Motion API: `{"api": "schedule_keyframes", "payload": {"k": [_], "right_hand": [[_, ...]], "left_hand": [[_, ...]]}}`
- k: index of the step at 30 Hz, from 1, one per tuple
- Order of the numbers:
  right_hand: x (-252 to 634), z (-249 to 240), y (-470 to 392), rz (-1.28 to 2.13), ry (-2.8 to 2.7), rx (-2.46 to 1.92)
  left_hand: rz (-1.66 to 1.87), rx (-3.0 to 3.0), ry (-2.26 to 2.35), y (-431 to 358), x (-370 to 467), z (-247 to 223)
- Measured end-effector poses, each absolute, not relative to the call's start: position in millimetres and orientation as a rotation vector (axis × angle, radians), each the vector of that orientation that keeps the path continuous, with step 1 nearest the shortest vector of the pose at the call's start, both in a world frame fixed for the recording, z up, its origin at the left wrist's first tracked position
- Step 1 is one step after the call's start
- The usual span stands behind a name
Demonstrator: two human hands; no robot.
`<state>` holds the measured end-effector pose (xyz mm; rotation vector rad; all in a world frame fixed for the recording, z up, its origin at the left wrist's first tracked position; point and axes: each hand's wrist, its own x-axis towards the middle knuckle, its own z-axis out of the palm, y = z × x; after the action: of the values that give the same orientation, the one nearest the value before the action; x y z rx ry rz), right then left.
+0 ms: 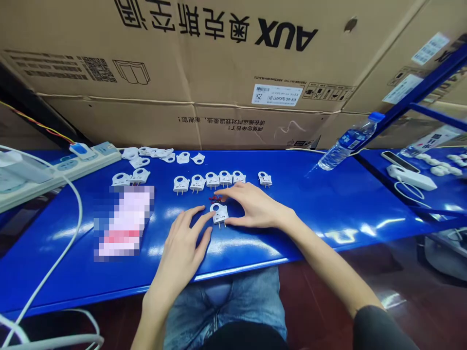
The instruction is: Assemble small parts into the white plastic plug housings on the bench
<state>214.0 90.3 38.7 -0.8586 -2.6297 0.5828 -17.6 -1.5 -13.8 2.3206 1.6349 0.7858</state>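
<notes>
A small white two-pin plug housing (pixel 219 213) with a round ring opening lies on the blue table, its pins facing me. My left hand (pixel 188 238) has its fingers apart, with the index fingertip touching or almost touching the housing's left side. On the other side, my right hand (pixel 255 206) is spread: its thumb is by the housing's lower right edge near the pins. The right index fingertip reaches to thin red and dark wires (pixel 215 199) just behind the housing. Whether that finger presses on the wires I cannot tell.
Behind my hands stands a row of several similar plug housings (pixel 197 183), with one apart (pixel 264 178) to the right. White shell parts (pixel 156 152) lie at the back left. A blurred pink item (pixel 126 221), power strip (pixel 65 167), water bottle (pixel 350 141) and cardboard box (pixel 219 63) surround them.
</notes>
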Motion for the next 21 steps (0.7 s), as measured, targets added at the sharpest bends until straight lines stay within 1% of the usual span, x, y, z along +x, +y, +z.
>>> {"api": "schedule_keyframes", "payload": {"k": [5, 9, 12, 17, 21], "right_hand": [[215, 34, 96, 0.581, -2.622, -0.845], [209, 21, 100, 0.363, -2.662, -0.947], [203, 12, 101, 0.274, -2.682, -0.972], [200, 10, 100, 0.245, -2.671, -1.037], [201, 13, 98, 0.352, -2.568, -1.067]], "left_hand": [[0.796, 2.337, 1.6, -1, -17, -12], [0.825, 2.334, 1.588, -1, -16, -12], [0.846, 2.341, 1.578, -1, -16, -13], [0.845, 2.337, 1.545, -1, -18, -15], [0.871, 2.293, 1.551, 0, -18, -13]]}}
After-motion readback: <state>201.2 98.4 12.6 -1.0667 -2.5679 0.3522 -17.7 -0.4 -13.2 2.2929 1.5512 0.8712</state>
